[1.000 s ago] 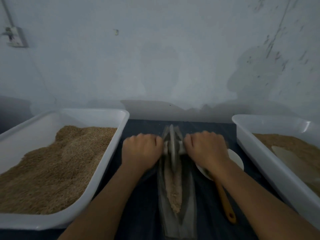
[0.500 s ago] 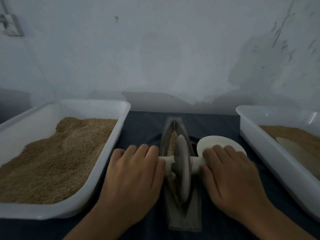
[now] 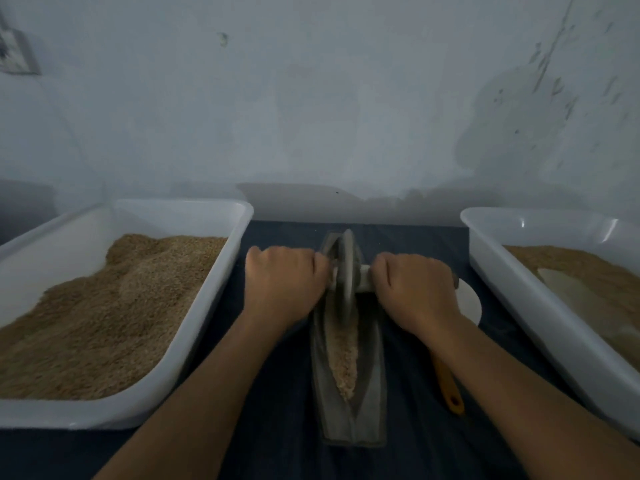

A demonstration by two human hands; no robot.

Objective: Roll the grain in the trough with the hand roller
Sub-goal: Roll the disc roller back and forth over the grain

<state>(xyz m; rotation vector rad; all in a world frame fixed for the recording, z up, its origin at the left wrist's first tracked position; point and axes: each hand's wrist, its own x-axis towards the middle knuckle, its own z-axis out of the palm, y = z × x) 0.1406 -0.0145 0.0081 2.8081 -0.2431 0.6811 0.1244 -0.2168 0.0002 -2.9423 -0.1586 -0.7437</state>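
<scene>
A narrow boat-shaped grey trough (image 3: 370,407) lies lengthwise on the dark cloth in front of me. A strip of pale crushed grain (image 3: 344,358) fills its groove from the middle to the near end. The hand roller (image 3: 345,275), a grey disc on a pale axle, stands upright in the trough's far half. My left hand (image 3: 284,285) is closed around the axle's left end and my right hand (image 3: 414,289) around its right end. The far grain is hidden behind the disc.
A white tub (image 3: 221,285) heaped with brown grain stands at the left. Another white tub (image 3: 512,292) with finer material stands at the right. A white scoop with a yellow handle (image 3: 448,386) lies right of the trough, partly under my right forearm. A pale wall rises behind.
The roller went from the trough's far end back toward me, then away again to the far half. Both hands stayed closed on the axle, and the near grain is uncovered again.
</scene>
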